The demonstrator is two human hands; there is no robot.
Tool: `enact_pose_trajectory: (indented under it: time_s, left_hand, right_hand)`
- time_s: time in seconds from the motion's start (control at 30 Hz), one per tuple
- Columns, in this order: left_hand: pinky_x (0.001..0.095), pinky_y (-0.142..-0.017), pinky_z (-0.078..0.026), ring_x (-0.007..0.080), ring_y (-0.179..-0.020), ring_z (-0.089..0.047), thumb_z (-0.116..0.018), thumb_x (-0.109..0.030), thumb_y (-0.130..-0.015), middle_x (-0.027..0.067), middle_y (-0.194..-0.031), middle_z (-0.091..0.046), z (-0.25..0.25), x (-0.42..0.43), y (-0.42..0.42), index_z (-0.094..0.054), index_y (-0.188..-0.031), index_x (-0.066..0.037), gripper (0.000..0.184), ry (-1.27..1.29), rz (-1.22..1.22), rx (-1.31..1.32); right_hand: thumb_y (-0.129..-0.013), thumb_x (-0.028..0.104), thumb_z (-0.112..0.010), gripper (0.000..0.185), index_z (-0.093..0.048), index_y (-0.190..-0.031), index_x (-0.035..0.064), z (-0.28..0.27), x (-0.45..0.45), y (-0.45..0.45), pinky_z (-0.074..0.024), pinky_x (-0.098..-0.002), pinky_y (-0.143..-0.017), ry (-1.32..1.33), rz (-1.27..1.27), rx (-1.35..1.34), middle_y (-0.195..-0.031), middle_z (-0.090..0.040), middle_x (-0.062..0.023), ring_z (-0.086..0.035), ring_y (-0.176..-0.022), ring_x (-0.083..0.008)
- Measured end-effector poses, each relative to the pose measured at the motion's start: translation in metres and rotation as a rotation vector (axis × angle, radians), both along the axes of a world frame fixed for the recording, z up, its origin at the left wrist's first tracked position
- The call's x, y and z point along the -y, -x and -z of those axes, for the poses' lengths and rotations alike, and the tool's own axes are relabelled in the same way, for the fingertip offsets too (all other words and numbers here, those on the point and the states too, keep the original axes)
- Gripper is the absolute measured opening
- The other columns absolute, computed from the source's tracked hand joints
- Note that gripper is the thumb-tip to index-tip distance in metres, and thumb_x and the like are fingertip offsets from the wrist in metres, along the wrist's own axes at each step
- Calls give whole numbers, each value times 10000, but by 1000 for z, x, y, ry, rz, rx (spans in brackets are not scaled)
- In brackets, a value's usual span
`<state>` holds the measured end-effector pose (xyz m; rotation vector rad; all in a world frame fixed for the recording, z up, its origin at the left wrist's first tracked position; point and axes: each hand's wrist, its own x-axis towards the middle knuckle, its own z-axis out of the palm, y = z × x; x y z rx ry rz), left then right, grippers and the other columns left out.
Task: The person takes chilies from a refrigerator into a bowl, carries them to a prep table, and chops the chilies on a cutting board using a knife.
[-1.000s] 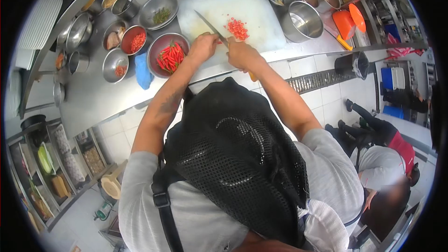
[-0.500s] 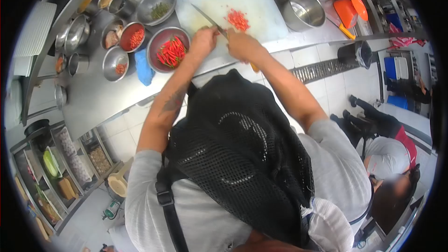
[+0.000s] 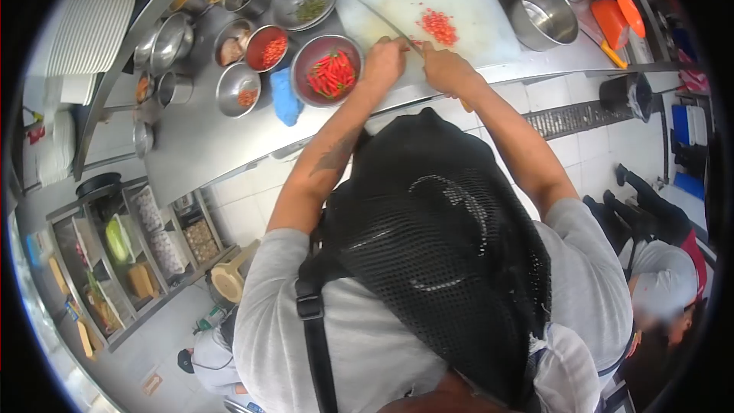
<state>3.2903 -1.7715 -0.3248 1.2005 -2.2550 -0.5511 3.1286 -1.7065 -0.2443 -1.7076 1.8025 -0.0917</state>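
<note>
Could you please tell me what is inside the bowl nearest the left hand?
Whole red chilies lie heaped in the bowl. They cover whatever lies beneath, so that cannot be seen.

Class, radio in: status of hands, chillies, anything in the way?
Right hand gripping knife. Chopped chillies piled on cutting board. In the way: perhaps left hand, close beside knife; its hold unclear.

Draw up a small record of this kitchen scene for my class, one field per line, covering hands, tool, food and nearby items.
Left hand: beside the blade of the knife; its grip is unclear
Right hand: closed around the knife's handle
Work surface: pale cutting board on a steel counter
Cut food: pile of chopped red pieces on the board
Whole food: red chillies in a metal bowl
Nearby: blue cloth beside that bowl; steel pot right of the board
</note>
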Motion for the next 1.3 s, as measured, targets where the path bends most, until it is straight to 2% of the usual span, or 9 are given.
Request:
enact_pose_trajectory:
  time_s: [0.03,0.17,0.57,0.8,0.9,1.0,1.13,1.23,1.3]
  left_hand:
    - [512,-771,-552,442,-812,-668,-630,-78,-849,248,-867,-664,4,2,0,-721,-946,-69,133,14,-8,14]
    - [511,-759,-552,436,-806,-672,-632,-58,-830,250,-845,-660,0,3,-1,-709,-941,-61,135,-12,5,8]
    - [527,-799,-547,450,-867,-673,-624,-102,-834,259,-887,-679,3,8,7,-668,-933,-5,145,-27,-38,120]
    - [491,-771,-563,412,-820,-701,-648,-157,-839,213,-837,-707,-69,70,-58,-694,-869,-10,157,177,-143,60]
    - [453,-759,-575,373,-836,-721,-665,-170,-842,202,-836,-725,-86,109,-107,-732,-851,-44,143,113,-318,144]
    - [427,-768,-582,352,-868,-730,-668,-174,-845,195,-880,-737,-85,111,-141,-767,-881,-78,143,106,-421,30]
    - [447,-809,-579,363,-882,-729,-673,-177,-817,187,-893,-741,-65,60,-138,-782,-870,-99,143,-254,-250,234]
    - [457,-814,-579,381,-865,-724,-672,-168,-808,202,-870,-736,-33,36,-128,-779,-841,-100,130,-230,-330,311]
    - [476,-819,-576,392,-858,-719,-671,-175,-815,219,-864,-730,-30,28,-119,-775,-875,-103,141,-261,-423,263]
  right_hand:
    - [-984,136,-484,466,-389,-1408,-32,-6,0,-1,-570,-433,-512,-40,-33,-3,-800,-703,-234,-692,-555,-317]
    - [-910,35,-434,437,-468,-1332,-73,-5,3,-10,-593,-448,-646,-83,17,41,-872,-717,-264,-725,-673,-361]
    - [-937,89,-497,356,-476,-1271,-34,5,10,-2,-556,-413,-467,-141,131,205,-807,-702,-224,-684,-546,-280]
    - [-965,238,-579,430,-442,-1284,-15,7,-5,43,-563,-447,-598,-133,155,291,-860,-701,-239,-696,-629,-335]
    - [-962,243,-573,442,-432,-1292,-15,4,-11,40,-551,-532,-754,-193,211,192,-927,-696,-294,-702,-814,-439]
    - [-979,223,-516,414,-420,-1298,-23,25,-8,31,-504,-586,-852,197,67,100,-968,-675,-348,-656,-940,-517]
    - [-991,179,-435,413,-371,-1332,-47,32,-15,11,-500,-599,-833,41,95,69,-955,-660,-382,-652,-905,-539]
    - [-991,183,-448,445,-346,-1352,-57,19,-15,12,-507,-589,-840,30,72,42,-961,-664,-377,-659,-908,-529]
    - [-990,179,-440,488,-315,-1395,-63,-19,-13,10,-510,-587,-832,-255,207,199,-951,-669,-371,-667,-901,-520]
